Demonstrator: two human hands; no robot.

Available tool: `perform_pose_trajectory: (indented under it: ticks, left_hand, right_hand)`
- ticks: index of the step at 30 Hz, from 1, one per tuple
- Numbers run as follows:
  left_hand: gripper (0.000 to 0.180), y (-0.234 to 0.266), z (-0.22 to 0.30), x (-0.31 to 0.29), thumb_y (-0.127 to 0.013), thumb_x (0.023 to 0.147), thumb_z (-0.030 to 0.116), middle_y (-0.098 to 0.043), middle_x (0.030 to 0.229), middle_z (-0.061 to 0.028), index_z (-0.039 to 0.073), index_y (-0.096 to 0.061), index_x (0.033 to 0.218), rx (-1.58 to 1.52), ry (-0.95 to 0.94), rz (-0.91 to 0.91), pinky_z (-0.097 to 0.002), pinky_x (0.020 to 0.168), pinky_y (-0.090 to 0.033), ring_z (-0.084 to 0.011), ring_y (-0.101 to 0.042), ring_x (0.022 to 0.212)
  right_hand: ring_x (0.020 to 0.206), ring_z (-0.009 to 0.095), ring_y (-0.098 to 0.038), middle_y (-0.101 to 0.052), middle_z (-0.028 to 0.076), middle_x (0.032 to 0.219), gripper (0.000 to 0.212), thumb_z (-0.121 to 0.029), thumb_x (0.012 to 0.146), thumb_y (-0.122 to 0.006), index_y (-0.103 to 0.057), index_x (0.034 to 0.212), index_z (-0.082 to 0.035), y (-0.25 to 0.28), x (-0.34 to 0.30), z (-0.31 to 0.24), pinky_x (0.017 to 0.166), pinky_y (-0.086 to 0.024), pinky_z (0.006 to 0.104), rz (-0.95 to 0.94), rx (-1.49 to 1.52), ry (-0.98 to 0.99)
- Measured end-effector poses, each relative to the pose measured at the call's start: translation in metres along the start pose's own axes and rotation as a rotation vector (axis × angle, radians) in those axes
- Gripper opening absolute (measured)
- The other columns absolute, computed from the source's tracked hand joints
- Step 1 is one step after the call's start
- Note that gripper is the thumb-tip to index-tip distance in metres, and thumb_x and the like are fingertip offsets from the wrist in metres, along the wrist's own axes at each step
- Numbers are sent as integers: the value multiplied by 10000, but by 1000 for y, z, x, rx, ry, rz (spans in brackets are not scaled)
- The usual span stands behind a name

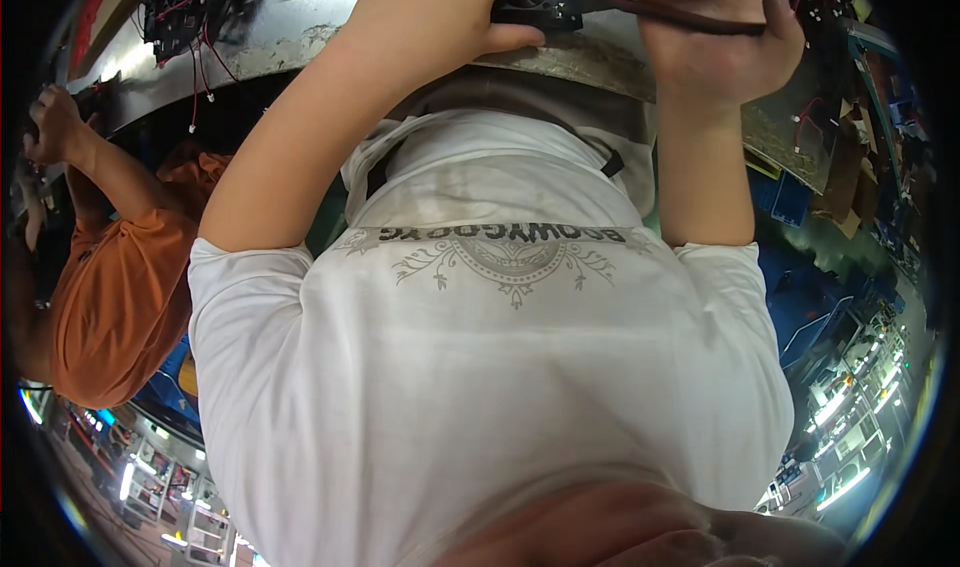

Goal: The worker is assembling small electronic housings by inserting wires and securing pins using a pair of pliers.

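Observation:
At the top of the head view, my left hand (450,7) is closed around a small black square part (545,0) that looks like a cooling fan, the thumb along its near side. My right hand (715,62) is wrapped around the dark handles of a pair of pliers (685,15). The head of the pliers points left and meets the right side of the black part. Whether the jaws grip it I cannot make out. The fingers of both hands are partly cut off by the upper edge.
Both hands are above the near edge of a metal worktable (290,52). Black parts with red wires (185,17) lie at its left, more wires (808,117) at right. A co-worker in an orange shirt (125,307) sits to the left. Cardboard (850,182) stands at far right.

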State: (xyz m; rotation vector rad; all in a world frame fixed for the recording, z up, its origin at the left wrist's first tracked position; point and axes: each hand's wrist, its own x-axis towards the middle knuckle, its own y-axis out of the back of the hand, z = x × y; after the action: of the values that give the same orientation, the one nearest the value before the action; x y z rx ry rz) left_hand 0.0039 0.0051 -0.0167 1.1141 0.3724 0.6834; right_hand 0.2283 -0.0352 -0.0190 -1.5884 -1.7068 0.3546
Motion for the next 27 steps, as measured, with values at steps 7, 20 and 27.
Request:
perform_pose_trajectory:
  ticks: [7, 20, 27]
  left_hand:
    - [527, -3, -4, -2, -827, 788, 386, -662, 948, -198, 74, -653, 1177, -134, 23, -43, -487, 811, -521, -413, -649, 921]
    - [563, -7, 11, -9, -837, 782, 394, -659, 965, -203, 58, -643, 1190, -38, 81, -45, -491, 830, -520, -418, -643, 934]
    - [599, -23, 27, -21, -837, 786, 433, -662, 929, -147, 95, -610, 1225, 253, 91, 203, -470, 711, -534, -373, -654, 820]
  right_hand:
    - [912, 242, -464, -506, 96, 1014, 622, -596, 903, -588, -556, 1256, -85, 17, -41, 1, 866, -382, 443, -489, -368, 195]
    - [774, 192, -474, -480, 62, 810, 440, -508, 985, -559, -538, 965, -70, -12, -35, 10, 717, -404, 344, 36, 17, 220]
    - [817, 242, -518, -540, 77, 895, 483, -547, 949, -587, -582, 1060, -77, -11, -23, 10, 806, -452, 438, 446, 121, 103]
